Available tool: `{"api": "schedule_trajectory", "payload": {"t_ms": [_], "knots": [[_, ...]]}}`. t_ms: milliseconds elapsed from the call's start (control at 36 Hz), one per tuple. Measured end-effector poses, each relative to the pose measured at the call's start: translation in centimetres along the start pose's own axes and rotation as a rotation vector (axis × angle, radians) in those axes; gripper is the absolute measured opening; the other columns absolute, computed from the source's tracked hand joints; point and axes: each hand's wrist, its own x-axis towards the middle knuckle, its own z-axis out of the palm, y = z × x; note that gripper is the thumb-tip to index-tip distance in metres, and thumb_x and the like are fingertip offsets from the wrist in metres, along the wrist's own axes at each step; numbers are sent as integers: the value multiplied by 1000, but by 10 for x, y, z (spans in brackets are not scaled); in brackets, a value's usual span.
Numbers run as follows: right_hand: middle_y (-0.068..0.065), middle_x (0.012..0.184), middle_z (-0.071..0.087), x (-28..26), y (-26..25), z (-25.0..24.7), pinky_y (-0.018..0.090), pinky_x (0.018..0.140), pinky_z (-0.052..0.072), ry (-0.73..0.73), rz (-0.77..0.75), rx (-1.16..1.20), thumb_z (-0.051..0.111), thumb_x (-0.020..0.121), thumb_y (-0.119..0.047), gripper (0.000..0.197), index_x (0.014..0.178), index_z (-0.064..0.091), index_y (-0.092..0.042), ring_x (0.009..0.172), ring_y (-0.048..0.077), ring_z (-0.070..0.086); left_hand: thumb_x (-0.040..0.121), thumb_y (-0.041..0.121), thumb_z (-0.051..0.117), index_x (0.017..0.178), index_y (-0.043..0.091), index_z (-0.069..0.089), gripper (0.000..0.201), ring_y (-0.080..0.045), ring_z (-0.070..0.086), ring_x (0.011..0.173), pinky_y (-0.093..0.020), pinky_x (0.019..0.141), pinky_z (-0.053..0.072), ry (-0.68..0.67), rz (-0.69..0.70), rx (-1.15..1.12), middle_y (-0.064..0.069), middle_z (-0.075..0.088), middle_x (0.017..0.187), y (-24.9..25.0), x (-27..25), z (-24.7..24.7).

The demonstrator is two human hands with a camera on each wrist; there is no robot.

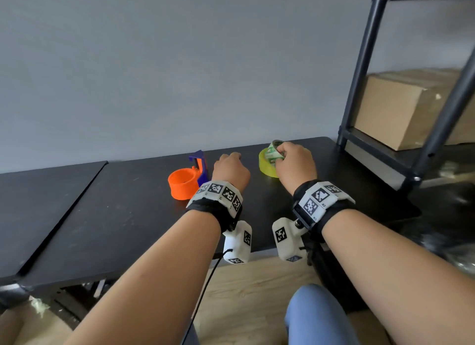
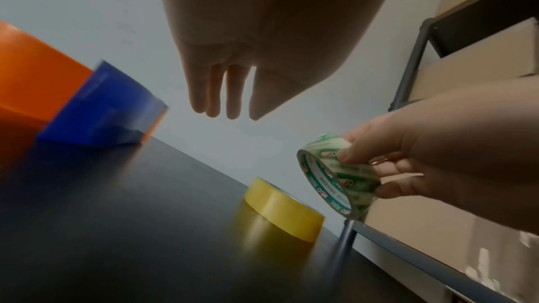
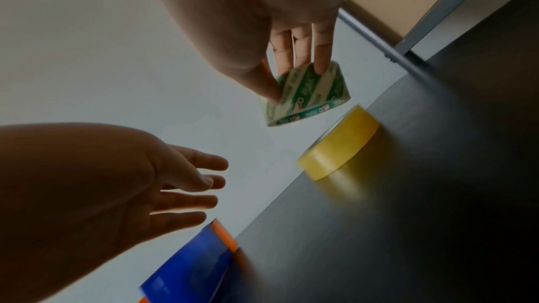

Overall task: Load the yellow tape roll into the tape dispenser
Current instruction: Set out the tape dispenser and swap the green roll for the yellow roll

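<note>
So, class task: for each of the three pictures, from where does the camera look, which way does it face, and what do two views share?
Head: looks down at the black table; both forearms show.
Left wrist: under the left hand, facing the yellow tape roll.
Right wrist: under the right hand, which pinches the green-printed tape roll.
Shared: both wrist views show the tape dispenser.

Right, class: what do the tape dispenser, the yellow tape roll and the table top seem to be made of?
Tape dispenser: likely moulded or printed plastic, matte orange and blue, uniformly coloured.
Yellow tape roll: probably glossy plastic film, slightly translucent and sheeny.
Table top: looks like black-coated wood or laminate, smooth enough to mirror the roll; uncertain.
</note>
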Motion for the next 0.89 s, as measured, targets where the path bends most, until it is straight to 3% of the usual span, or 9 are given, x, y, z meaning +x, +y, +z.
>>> {"api": "schedule_trajectory", "payload": {"t_ms": [111, 278, 389, 555, 639, 694, 889], "knots": [[12, 122, 65, 0, 25, -18, 43, 93, 50, -6, 67, -112, 51, 88, -7, 40, 125, 63, -15, 115, 34, 56, 91, 4, 38, 145, 14, 42, 54, -34, 39, 135, -40, 105, 40, -53, 38, -4, -15, 38, 148, 20, -4, 17], [12, 126, 61, -1, 60, -34, 40, 90, 45, -85, 213, -330, 52, 95, -18, 35, 129, 59, -15, 119, 32, 51, 93, 10, 41, 145, 17, 42, 53, -34, 40, 133, -39, 101, 41, -102, 60, 16, -14, 42, 144, 38, -4, 36], [12, 127, 61, -1, 72, -36, 39, 91, 45, -124, 265, -384, 50, 95, -18, 35, 128, 61, -16, 119, 32, 51, 90, 4, 39, 145, 14, 40, 56, -33, 39, 135, -39, 103, 40, -117, 55, 34, -15, 40, 145, 44, -4, 41], [11, 124, 63, 1, 71, -33, 36, 82, 43, -195, 243, -410, 47, 93, -15, 36, 126, 63, -16, 116, 32, 52, 90, 6, 41, 144, 15, 42, 54, -33, 42, 132, -37, 100, 42, -94, 62, 32, -14, 43, 142, 43, -1, 41], [13, 123, 61, 0, 68, -33, 39, 88, 46, -155, 232, -374, 48, 93, -14, 34, 123, 64, -14, 115, 32, 52, 92, 13, 44, 143, 16, 44, 51, -32, 45, 130, -37, 98, 42, -67, 77, 22, -14, 45, 140, 39, -1, 38], [12, 121, 62, -1, 63, -32, 42, 92, 49, -117, 196, -348, 48, 93, -13, 33, 121, 65, -15, 114, 33, 53, 90, 7, 43, 143, 15, 44, 53, -32, 44, 131, -38, 100, 42, -54, 87, 20, -14, 43, 143, 35, 0, 34], [16, 118, 62, -3, 29, -16, 44, 91, 49, -63, 59, -147, 43, 91, -7, 37, 118, 67, -11, 113, 37, 55, 88, 2, 42, 142, 12, 45, 55, -34, 46, 129, -42, 104, 44, 20, 93, 17, -15, 42, 145, 16, 9, 6]]}}
